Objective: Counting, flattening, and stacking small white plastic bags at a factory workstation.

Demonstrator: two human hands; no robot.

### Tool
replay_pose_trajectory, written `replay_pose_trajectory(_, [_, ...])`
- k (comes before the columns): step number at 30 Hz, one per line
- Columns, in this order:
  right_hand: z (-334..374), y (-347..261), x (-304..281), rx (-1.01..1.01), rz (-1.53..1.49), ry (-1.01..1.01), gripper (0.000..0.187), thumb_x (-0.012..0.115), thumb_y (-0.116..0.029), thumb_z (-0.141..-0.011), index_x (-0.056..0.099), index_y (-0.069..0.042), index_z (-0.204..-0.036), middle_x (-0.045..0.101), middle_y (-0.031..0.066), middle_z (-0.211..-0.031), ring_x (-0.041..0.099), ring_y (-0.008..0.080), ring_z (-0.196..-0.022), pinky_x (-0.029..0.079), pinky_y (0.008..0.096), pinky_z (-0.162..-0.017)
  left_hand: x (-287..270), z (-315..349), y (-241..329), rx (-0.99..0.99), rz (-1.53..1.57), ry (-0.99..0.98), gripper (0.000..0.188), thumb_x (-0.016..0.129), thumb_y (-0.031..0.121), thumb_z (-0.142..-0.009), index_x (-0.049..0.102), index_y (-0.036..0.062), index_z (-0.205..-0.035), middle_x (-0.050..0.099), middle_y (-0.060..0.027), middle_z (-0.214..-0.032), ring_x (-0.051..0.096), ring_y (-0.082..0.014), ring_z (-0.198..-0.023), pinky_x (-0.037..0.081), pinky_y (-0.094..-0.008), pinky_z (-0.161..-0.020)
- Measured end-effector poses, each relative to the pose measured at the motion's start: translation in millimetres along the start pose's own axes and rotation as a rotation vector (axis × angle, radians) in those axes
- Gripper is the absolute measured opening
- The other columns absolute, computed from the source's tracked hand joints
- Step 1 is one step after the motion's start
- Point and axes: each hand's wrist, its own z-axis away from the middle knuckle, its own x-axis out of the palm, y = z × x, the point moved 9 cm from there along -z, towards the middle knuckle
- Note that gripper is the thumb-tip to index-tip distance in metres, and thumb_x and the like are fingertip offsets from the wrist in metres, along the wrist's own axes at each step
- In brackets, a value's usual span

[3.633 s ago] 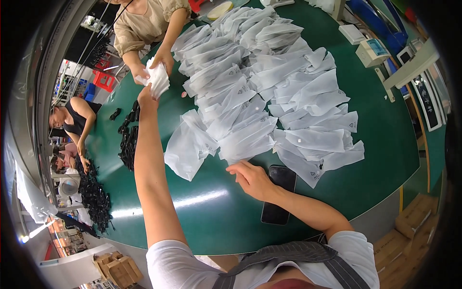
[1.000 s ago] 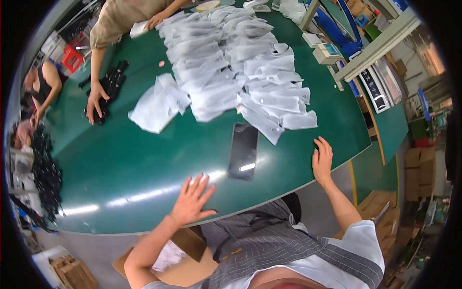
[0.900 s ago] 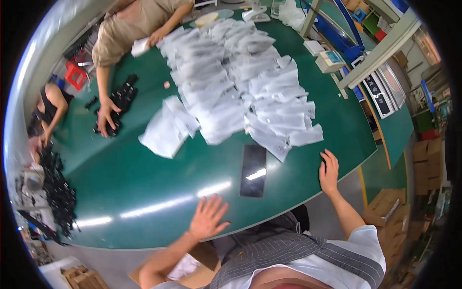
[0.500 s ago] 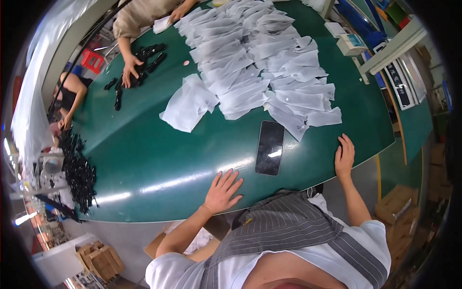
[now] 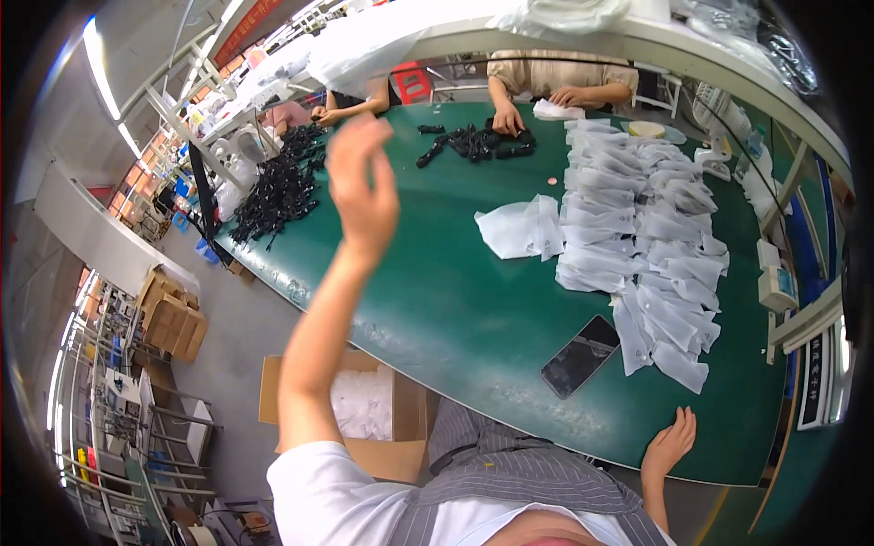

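Note:
My left hand (image 5: pixel 364 196) is raised above the green table (image 5: pixel 428 309), somewhat blurred, with its fingers apart and nothing visible in it. Flat on the table's near right edge rests my right hand (image 5: pixel 672 443), its fingers stretched out and holding nothing. Beyond and left of it lies a black smartphone (image 5: pixel 581 357), its screen upward. Rows of frosted plastic bags (image 5: pixel 596 223) overlap on the right side of the table, their contents hard to make out. A separate bag stack (image 5: pixel 519 227) lies left of these rows. Near the far left edge is a heap of black cable-like pieces (image 5: pixel 282 191).
Across the table, a co-worker's hand (image 5: pixel 508 120) touches smaller black bundles (image 5: pixel 469 143); another person's arm (image 5: pixel 355 111) is by the heap. A white overhead frame (image 5: pixel 546 47) spans the far side. Below the near edge stands an open cardboard box (image 5: pixel 405 405) with white contents.
My left hand has lifted off the table and swung up and forward. The view has tilted up and turned left. My right hand still rests near the table edge.

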Motion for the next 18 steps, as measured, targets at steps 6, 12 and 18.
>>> replay_pose_trajectory(6, [-12, -13, -5, -0.016, -0.049, -0.035, 0.041, 0.043, -0.001, -0.083, 0.042, 0.000, -0.124, 0.039, 0.0146, -0.132, 0.032, 0.0322, -0.127, 0.023, 0.0459, -0.106, 52, -107, -108, 0.099, -0.797, -0.101, 0.027, 0.059, 0.026, -0.084, 0.063, 0.0097, -0.105, 0.060, -0.0089, -0.108, 0.049, -0.0272, -0.114, 0.028, -0.0484, -0.099])
replay_pose_trajectory(12, [-9, -14, -3, 0.034, 0.012, -0.037, 0.041, 0.043, -0.001, -0.083, 0.043, -0.001, -0.124, 0.040, 0.0139, -0.132, 0.032, 0.0322, -0.127, 0.023, 0.0454, -0.106, 73, -133, -139, 0.037, -0.454, -0.096, 0.023, 0.060, 0.036, -0.082, 0.068, 0.0178, -0.094, 0.063, 0.0012, -0.104, 0.052, -0.0186, -0.110, 0.024, -0.0491, -0.100])
replay_pose_trajectory(18, [-8, -11, -3, 0.013, 0.003, -0.022, 0.042, 0.044, 0.000, -0.081, 0.044, 0.000, -0.123, 0.040, 0.0143, -0.132, 0.032, 0.0324, -0.127, 0.022, 0.0460, -0.107, 84, -206, -167, 0.105, -0.716, -0.192, 0.023, 0.059, 0.035, -0.082, 0.068, 0.0168, -0.093, 0.064, -0.0005, -0.096, 0.059, -0.0213, -0.088, 0.039, -0.0399, -0.086])
